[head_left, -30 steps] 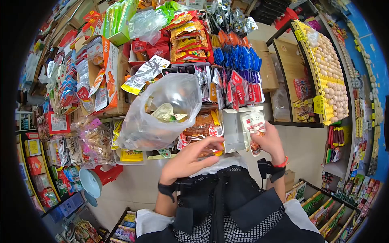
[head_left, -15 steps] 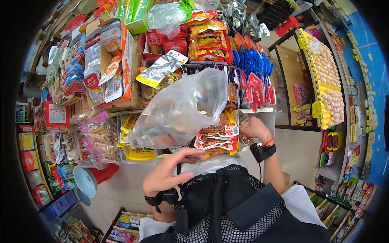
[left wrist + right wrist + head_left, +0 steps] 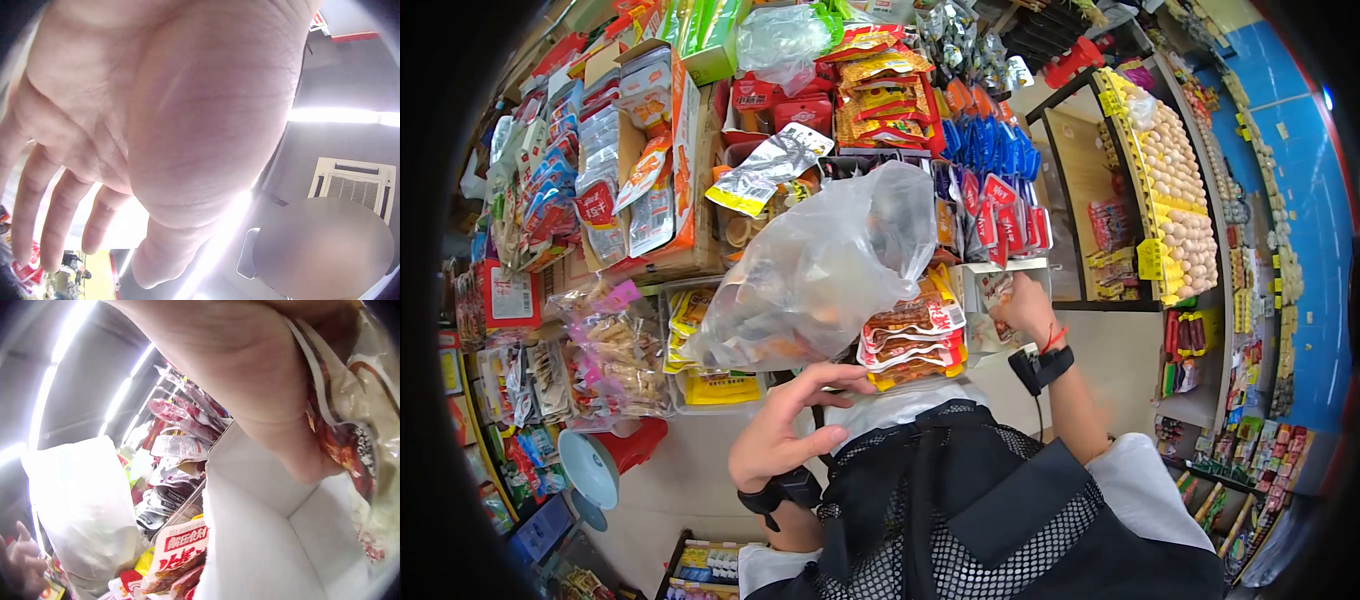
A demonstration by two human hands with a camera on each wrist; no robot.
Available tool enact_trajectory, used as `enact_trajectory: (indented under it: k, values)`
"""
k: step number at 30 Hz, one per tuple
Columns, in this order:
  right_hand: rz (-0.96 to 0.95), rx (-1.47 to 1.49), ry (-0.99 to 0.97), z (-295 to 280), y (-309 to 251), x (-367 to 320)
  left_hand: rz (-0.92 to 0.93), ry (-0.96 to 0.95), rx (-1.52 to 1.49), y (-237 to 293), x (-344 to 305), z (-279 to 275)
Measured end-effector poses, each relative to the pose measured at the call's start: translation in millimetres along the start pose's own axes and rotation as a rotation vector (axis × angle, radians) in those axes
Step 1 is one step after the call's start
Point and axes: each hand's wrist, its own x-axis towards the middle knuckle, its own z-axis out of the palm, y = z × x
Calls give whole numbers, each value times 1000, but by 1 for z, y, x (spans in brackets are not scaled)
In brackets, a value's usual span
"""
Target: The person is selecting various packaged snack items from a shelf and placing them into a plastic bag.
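My right hand (image 3: pixel 1028 305) holds a clear-and-white snack packet (image 3: pixel 356 450) with reddish food inside, down in a white cardboard box (image 3: pixel 250 550). In the right wrist view the thumb lies against the packet's near side; the other fingers are mostly hidden. My left hand (image 3: pixel 785 425) is empty, its fingers loosely extended near the front edge of the display, and the left wrist view shows its open palm (image 3: pixel 87 112). Between the hands sits a stack of red-and-white snack packets (image 3: pixel 915 340). Behind the left hand bulges a translucent plastic bag (image 3: pixel 810 270) with things inside.
Red-tipped pouches (image 3: pixel 997 215) stand just behind the white box. A silver-and-yellow packet (image 3: pixel 770 170) lies beyond the bag. Trays of eggs (image 3: pixel 1175 170) rise on a rack at right. Bagged snacks (image 3: pixel 615 350) and an orange carton (image 3: pixel 685 160) are at left.
My right hand has lowered the packet from the box's front into the box. The left hand has drawn back to the left, and the bag's opening has sagged toward the right.
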Motion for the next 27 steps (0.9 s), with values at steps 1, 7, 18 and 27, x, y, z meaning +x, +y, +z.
enact_trajectory:
  k: [1, 7, 18, 27]
  values:
    - [39, 49, 11, -3, -6, -9, 11, 1, -9, -1, -1, 1]
    - [-108, -27, -400, -2, 0, 10, -10, -22, 7, -3, 8, 6]
    - [-205, -219, -712, 16, 3, 30, -12, -57, -10, -6, 7, 16]
    - [-75, 19, 63, 27, 12, -25, -23, -32, -43, -12, 12, 22]
